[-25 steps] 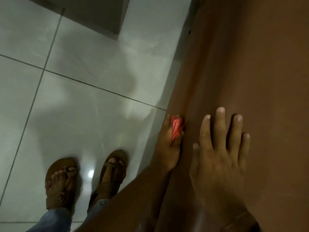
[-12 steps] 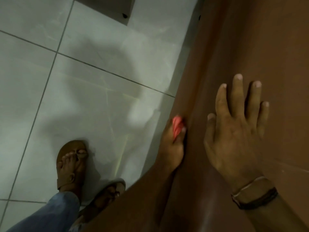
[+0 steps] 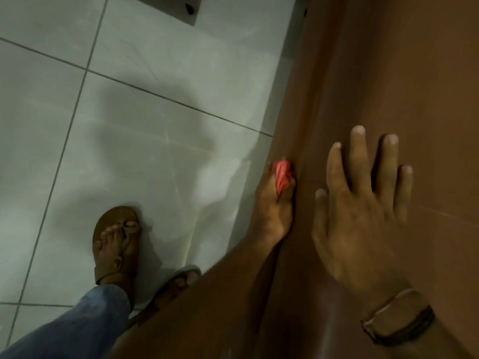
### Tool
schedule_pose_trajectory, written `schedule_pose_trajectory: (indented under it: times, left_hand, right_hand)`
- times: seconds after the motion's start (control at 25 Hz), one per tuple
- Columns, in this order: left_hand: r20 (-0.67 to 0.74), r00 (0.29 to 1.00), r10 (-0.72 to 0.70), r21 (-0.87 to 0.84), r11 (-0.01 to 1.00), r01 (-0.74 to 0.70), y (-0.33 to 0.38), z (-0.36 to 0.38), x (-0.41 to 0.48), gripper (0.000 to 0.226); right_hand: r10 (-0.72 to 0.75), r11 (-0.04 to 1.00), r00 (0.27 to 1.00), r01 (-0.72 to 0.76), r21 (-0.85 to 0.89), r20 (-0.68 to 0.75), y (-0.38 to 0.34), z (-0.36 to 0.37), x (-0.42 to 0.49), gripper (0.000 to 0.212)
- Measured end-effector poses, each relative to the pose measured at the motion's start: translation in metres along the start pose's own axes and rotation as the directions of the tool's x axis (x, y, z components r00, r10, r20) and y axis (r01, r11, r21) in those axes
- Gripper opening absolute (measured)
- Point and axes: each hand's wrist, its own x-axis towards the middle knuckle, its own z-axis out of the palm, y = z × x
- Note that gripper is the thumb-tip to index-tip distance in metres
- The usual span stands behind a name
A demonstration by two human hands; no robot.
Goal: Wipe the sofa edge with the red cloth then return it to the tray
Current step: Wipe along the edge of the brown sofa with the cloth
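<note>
A brown sofa (image 3: 404, 73) fills the right side of the head view, its edge running from top centre down toward the bottom. My left hand (image 3: 274, 211) is pressed against the sofa's outer edge, shut on a bunched red cloth (image 3: 283, 174) that sticks out between the fingers. My right hand (image 3: 363, 203) lies flat on the sofa top just right of the left hand, fingers spread, holding nothing; a brown band sits on its wrist. The tray is out of view.
Pale floor tiles (image 3: 129, 125) cover the left half. My sandalled feet (image 3: 116, 244) and a blue trouser leg (image 3: 77, 325) stand on them at lower left. The dark base of some furniture (image 3: 181, 6) shows at the top edge.
The view has shifted along the sofa as my feet stepped. My left hand and the red cloth slid along the sofa edge; my right hand moved further up the sofa top.
</note>
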Motion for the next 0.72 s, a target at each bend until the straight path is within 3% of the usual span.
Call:
schedule_pose_trajectory:
  times: [0.16,0.32,0.4,0.56,0.72]
  left_hand:
    - [-0.013,0.999,-0.053,0.015,0.998,0.053,-0.013,-0.004,0.022,0.073]
    - [0.021,0.994,-0.103,-0.103,0.989,0.105,-0.046,-0.023,-0.082,0.064]
    - [0.053,0.997,-0.062,-0.062,0.996,0.065,-0.051,-0.025,-0.106,0.054]
    - [0.045,0.998,0.044,-0.015,0.999,-0.043,-0.039,-0.015,-0.045,0.070]
    - [-0.021,0.985,-0.170,-0.003,0.985,0.170,-0.073,-0.030,-0.042,0.062]
  right_hand:
    - [0.027,1.000,1.000,-0.027,0.008,-0.009,-0.006,0.005,-0.013,0.068]
    - [0.064,0.997,0.998,-0.065,0.043,0.024,-0.010,0.007,-0.063,0.068]
    - [0.075,0.996,0.997,-0.076,0.048,0.026,-0.013,0.010,-0.083,0.068]
    - [0.064,0.997,0.998,-0.063,0.038,-0.010,-0.018,0.020,-0.097,0.068]
    - [0.051,0.998,0.998,-0.050,0.043,-0.039,-0.016,0.022,-0.099,0.069]
